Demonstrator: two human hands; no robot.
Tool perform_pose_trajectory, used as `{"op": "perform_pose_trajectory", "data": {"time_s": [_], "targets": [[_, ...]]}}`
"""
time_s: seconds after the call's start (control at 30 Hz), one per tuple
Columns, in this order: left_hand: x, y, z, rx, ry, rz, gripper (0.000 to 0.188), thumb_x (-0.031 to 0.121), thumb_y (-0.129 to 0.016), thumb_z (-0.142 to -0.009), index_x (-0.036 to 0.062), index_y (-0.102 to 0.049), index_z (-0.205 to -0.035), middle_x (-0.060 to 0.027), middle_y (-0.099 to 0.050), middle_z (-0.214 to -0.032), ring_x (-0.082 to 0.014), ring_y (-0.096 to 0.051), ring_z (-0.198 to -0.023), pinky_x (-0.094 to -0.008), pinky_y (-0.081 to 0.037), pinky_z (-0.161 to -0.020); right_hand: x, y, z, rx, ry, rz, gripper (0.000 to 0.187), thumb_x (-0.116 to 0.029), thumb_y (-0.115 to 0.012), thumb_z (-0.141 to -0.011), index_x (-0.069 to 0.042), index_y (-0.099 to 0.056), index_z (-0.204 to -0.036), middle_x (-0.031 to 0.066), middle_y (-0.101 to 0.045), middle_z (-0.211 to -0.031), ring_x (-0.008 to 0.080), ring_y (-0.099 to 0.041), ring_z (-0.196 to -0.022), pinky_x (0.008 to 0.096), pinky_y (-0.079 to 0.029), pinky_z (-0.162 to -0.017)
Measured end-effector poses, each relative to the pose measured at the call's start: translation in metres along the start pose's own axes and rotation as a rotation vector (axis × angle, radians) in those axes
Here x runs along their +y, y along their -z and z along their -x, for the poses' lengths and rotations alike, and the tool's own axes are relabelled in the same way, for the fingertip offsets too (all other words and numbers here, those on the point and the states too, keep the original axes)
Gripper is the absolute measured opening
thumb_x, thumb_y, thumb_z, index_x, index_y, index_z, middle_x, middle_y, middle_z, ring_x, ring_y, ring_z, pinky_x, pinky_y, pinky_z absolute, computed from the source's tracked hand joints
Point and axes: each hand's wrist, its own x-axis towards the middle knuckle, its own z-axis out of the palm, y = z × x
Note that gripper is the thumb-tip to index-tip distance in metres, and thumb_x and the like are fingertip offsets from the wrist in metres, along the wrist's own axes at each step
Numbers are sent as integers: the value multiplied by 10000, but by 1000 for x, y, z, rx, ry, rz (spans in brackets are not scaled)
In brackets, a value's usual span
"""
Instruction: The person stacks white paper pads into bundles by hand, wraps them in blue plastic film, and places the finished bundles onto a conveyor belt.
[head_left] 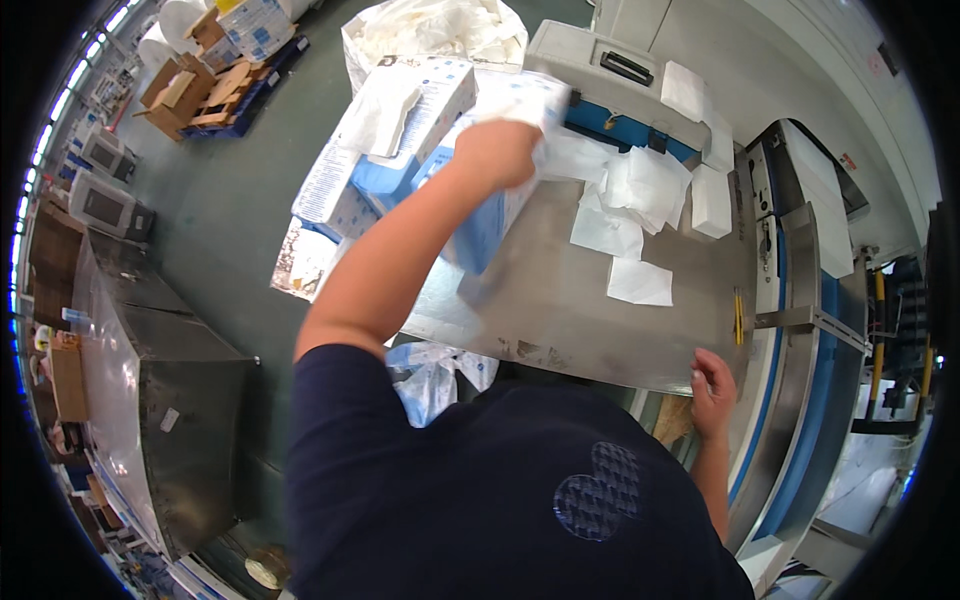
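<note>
My left hand (497,155) reaches across to the far side of the metal table, closed on a blue-and-white plastic package (478,230). Motion smears the package, and its fingertips are hidden behind the hand. Close by on the left stand similar blue-and-white packages (425,105), with a crumpled white sheet (380,115) lying on top of one. My right hand (712,390) is at the table's near right edge, fingers loosely bent and apart, with nothing seen in them. Several folded white sheets (645,190) lie loosely on the table, one single white sheet (640,282) nearer me.
A steel table (600,335) spans the front. White stacks (711,200) stand at its right, beside a machine with blue rails (800,400). A large bag of white material (435,35) sits beyond the packages. To the left are a metal cabinet (190,420) and a pallet with cardboard (225,95).
</note>
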Motion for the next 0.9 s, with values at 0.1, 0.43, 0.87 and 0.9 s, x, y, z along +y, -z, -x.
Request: {"op": "perform_pose_trajectory", "data": {"time_s": [0.1,0.43,0.87,0.9], "targets": [[36,-12,72,63,-401,-146,107,120,-544,-686,144,-601,-773,-74,-573,-683,-268,-591,-677,-389,-449,-557,2,-16,-20,217,88,-87,296,-68,-493,-838,3,-509,-1124,101,-534,-1146,190,-513,-1016,305,-395,-896],[48,-107,152,194,-582,73,161,246,-611,-653,133,-522,-726,-28,-517,-705,-211,-516,-705,-350,-400,-629,-5,-48,-65,-166,369,600,369,-312,-591,-776,-104,-575,-1080,95,-588,-1042,295,-510,-1016,442,-330,-953],[-1,-117,157,90,-506,622,261,187,-700,-621,53,-512,-742,-140,-504,-845,-336,-498,-846,-423,-413,-731,-115,-152,-107,-735,868,434,576,-110,-555,-646,-30,-456,-1207,160,-503,-1194,337,-527,-977,421,-431,-834],[4,-121,152,178,-571,661,264,189,-701,-621,54,-510,-742,-142,-501,-854,-339,-498,-857,-424,-413,-738,-115,-162,-113,-761,831,442,590,-86,-543,-630,-50,-462,-1214,149,-503,-1201,332,-528,-980,420,-433,-831]]}}
